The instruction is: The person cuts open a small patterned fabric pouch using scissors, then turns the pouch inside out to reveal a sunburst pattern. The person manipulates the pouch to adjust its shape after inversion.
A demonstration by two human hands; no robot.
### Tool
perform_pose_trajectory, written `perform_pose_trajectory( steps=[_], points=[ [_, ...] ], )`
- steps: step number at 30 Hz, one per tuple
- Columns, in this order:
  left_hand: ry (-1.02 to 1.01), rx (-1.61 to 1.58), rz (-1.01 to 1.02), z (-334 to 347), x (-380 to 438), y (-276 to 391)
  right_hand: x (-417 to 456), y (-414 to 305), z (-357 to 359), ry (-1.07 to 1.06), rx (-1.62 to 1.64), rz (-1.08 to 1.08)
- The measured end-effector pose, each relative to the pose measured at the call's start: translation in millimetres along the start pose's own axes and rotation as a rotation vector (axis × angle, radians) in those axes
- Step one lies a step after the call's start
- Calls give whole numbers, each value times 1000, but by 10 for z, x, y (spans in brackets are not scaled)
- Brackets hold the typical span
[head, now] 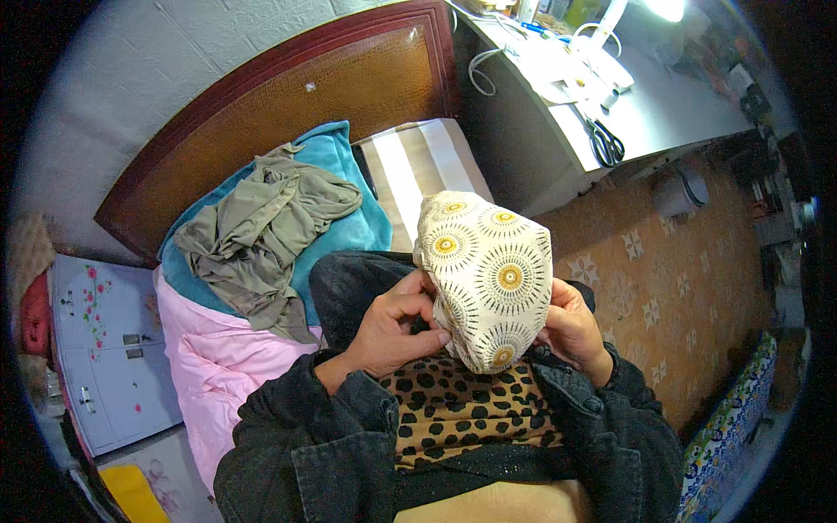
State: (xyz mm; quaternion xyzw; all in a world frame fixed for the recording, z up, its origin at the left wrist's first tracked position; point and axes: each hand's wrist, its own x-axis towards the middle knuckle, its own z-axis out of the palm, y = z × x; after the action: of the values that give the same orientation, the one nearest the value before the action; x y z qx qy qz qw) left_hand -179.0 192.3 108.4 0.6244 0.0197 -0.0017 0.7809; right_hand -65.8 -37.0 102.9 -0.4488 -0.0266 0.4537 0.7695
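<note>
A rounded cream fabric piece (497,281), printed with yellow dots and dark rays, is held up over my lap; whether it is a cap or a cover I cannot tell. At its left lower edge, my left hand (399,327) pinches the cloth between thumb and fingers. My right hand (572,323) grips the right lower edge, with some fingertips hidden behind the fabric. Its underside is out of sight.
On the bed, a crumpled olive garment (268,222) lies over a teal blanket (340,157) and beside pink bedding (209,372). A striped pillow (425,163) adjoins a desk (575,131) bearing black-handled scissors (606,142), a thread spool (610,100) and a lit lamp (608,26).
</note>
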Motion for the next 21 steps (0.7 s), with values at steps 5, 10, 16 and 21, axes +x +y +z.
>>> perform_pose_trajectory(
  steps=[5, 10, 16, 21],
  points=[
    [-122, -40, 15, -58, 22, -83, -91, -98, -17, -38, 141, 135],
    [-144, -339, -98, -120, 93, -151, -54, -95, 25, -80, 92, 127],
    [-176, -135, -214, -164, 340, -96, -24, -83, 43, -48, -128, 33],
    [-208, -164, -121, -61, 498, -34, -3, -10, 41, -94, -180, -173]
  ],
)
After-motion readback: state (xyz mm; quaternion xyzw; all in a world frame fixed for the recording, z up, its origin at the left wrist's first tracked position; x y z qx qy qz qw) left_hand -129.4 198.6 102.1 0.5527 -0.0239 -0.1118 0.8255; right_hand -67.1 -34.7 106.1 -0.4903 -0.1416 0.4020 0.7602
